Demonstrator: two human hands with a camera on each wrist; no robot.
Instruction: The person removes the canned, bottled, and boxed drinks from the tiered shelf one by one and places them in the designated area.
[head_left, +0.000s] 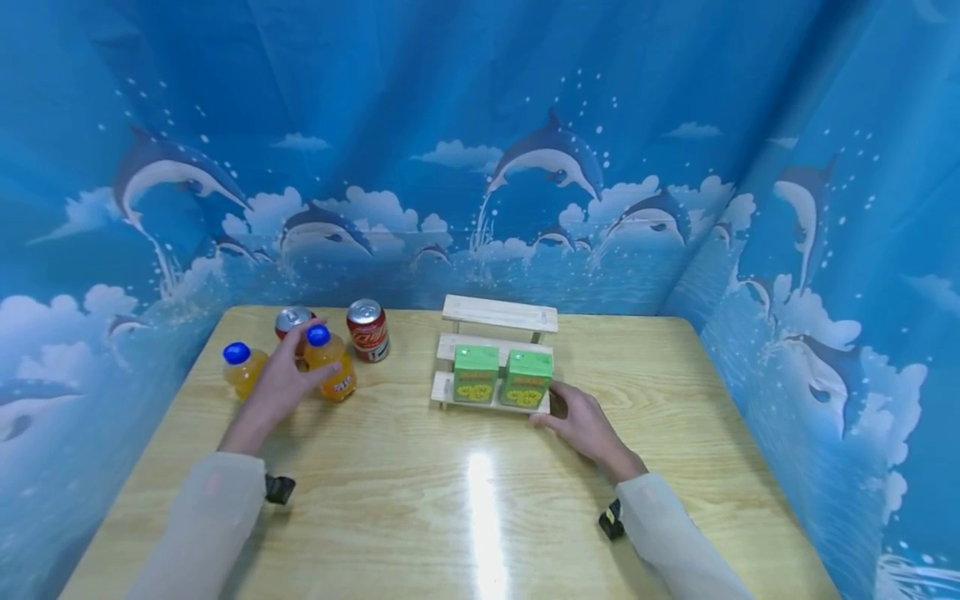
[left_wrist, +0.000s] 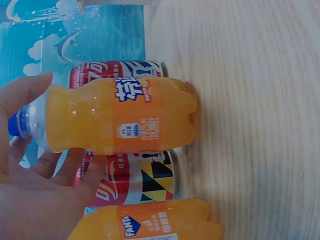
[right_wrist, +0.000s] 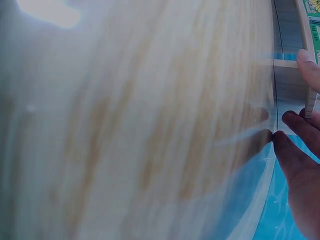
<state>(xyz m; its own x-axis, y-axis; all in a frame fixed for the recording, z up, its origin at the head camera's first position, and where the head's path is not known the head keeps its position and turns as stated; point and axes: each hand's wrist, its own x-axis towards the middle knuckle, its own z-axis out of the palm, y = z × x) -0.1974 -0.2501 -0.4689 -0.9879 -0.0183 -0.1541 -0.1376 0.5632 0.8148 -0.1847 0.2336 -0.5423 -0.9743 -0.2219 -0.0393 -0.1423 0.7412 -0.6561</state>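
Note:
My left hand is around the upper part of an orange Fanta bottle with a blue cap, thumb on one side and fingers on the other. The bottle is upright in front of two red cola cans; whether its base touches the table cannot be told. A small three-step wooden rack stands right of the middle. Two green drink cartons, a left one and a right one, stand side by side on its lowest step. My right hand pinches that step's right end, thumb in front.
Behind my left hand stands one cola can, partly hidden; another cola can is to its right. A second Fanta bottle stands at the far left. A blue dolphin curtain borders the wooden table at the back and sides.

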